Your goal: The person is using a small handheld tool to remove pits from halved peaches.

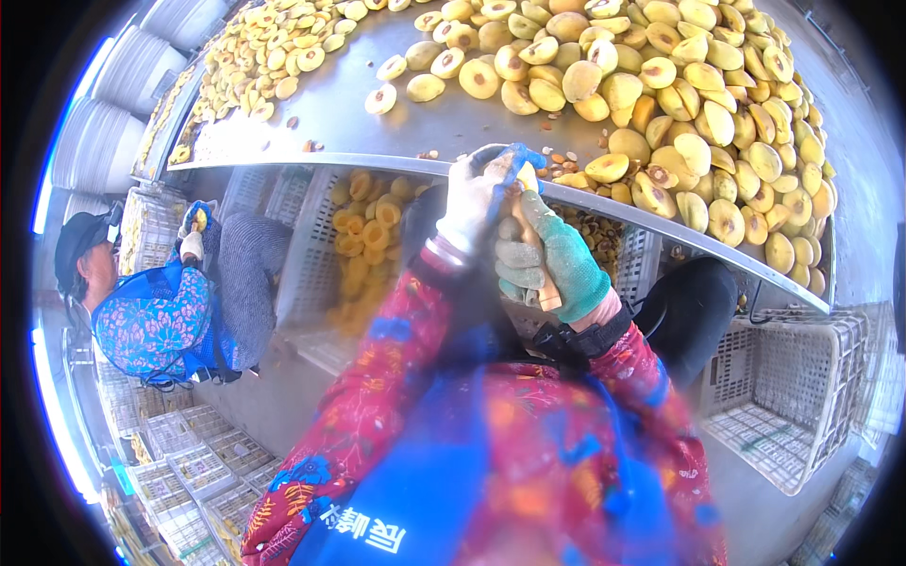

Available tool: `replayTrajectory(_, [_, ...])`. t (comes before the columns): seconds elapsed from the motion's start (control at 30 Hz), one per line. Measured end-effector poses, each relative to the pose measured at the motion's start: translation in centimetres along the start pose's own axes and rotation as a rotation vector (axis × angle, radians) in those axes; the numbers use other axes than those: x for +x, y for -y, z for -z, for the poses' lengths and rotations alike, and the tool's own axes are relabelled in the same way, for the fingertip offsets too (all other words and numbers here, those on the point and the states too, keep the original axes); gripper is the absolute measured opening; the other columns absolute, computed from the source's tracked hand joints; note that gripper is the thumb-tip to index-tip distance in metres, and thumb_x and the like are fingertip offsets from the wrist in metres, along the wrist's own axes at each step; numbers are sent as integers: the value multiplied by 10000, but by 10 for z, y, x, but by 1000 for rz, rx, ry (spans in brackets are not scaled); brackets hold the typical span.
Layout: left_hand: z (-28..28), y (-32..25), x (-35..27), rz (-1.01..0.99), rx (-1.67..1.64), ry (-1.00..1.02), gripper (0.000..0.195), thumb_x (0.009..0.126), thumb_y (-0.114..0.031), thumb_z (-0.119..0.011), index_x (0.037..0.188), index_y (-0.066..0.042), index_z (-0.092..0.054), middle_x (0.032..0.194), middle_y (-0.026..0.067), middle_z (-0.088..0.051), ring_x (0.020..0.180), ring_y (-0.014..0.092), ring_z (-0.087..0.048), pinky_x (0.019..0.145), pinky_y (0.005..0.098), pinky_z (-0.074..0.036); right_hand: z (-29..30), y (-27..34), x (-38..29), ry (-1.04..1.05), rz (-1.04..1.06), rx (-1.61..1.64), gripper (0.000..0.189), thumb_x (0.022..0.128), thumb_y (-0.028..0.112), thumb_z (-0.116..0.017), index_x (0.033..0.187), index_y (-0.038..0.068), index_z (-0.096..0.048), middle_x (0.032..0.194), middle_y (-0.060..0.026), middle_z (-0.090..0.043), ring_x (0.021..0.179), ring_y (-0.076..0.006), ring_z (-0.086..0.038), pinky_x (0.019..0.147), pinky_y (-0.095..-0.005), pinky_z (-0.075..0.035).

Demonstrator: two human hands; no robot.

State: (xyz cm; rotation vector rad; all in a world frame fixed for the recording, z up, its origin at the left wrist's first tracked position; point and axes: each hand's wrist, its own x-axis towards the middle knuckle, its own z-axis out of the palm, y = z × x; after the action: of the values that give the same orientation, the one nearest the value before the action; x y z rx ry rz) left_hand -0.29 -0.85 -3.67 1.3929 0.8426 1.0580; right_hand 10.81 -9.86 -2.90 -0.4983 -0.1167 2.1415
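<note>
My left hand [478, 191], in a white glove with blue on the fingers, holds a yellow fruit piece [527, 177] over the near edge of a metal table [354, 127]. Wrapped round the wooden handle [541, 272] of a tool is my right hand [559, 255], in a green and grey glove. The tool's working end is hidden at the fruit. Halved yellow stone fruits [672, 106] with brown centres lie heaped on the table's right half. Loose brown pits [563, 163] are scattered just past my hands.
A plastic crate of fruit halves [368, 226] is below the table edge, left of my hands. An overturned crate [771, 396] lies at right. Cut fruit [276, 49] covers the table's far left. A co-worker [156, 304] sits at left, near stacked crates [191, 474].
</note>
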Motion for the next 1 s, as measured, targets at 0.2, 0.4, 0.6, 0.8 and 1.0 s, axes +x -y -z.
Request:
replayTrajectory(0.2, [3, -13, -2, 109, -151, -77, 201, 916, -131, -591, 945, 59, -651, 819, 87, -684, 685, 109, -602, 626, 244, -498, -10, -6, 7, -180, 109, -549, 407, 983, 512, -405, 878, 132, -506, 549, 69, -386, 400, -78, -355, 406, -239, -309])
replayTrajectory(0.4, [25, -21, -7, 407, -834, -68, 278, 955, -181, -540, 1102, 52, -580, 935, 142, -653, 788, 242, -645, 711, 337, -533, 3, 2, 12, 457, -115, 256, 413, 1000, 499, -357, 885, 127, -496, 564, 91, -402, 406, -68, -369, 445, -240, -337])
replayTrajectory(0.6, [192, -26, 82, 177, 1381, -259, 474, 825, -481, -614, 968, -36, -690, 932, 192, -682, 901, 357, -644, 837, 408, -490, 62, -13, -1, -17, -147, 242, 408, 985, 506, -389, 889, 135, -529, 562, 45, -383, 434, -96, -370, 420, -244, -316])
replayTrajectory(0.8, [199, 15, 191, 409, 1315, 88, 515, 813, -336, -663, 1219, -46, -535, 1013, 217, -641, 841, 315, -646, 732, 397, -529, 25, -9, 9, -204, -64, -266, 431, 968, 515, -436, 909, 102, -542, 590, -6, -472, 449, -121, -435, 412, -253, -375])
replayTrajectory(1.0, [124, -8, 120, 307, 190, 119, 368, 842, -131, -658, 1198, -85, -577, 990, 71, -652, 865, 168, -636, 658, 290, -544, -3, 14, 46, -416, 508, -692, 348, 986, 380, -477, 864, 58, -524, 566, -48, -506, 478, -136, -517, 398, -276, -368])
